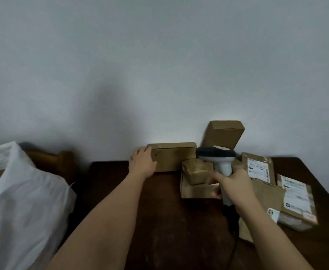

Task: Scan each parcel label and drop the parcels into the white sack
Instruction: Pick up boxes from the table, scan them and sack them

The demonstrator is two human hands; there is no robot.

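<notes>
Head view: the right hand (232, 184) grips a scanner (218, 158), grey-white smooth plastic with a dark head, above a heap of parcels. The left hand (142, 162) lies on the end of a long box (173, 156), fingers curving over its top corner. About six plain, matte cardboard parcels remain on the dark wooden table (159, 221); two labels (258, 169) face up. A thin, crinkled white sack (23, 201) stands far left. Most work seems left.
</notes>
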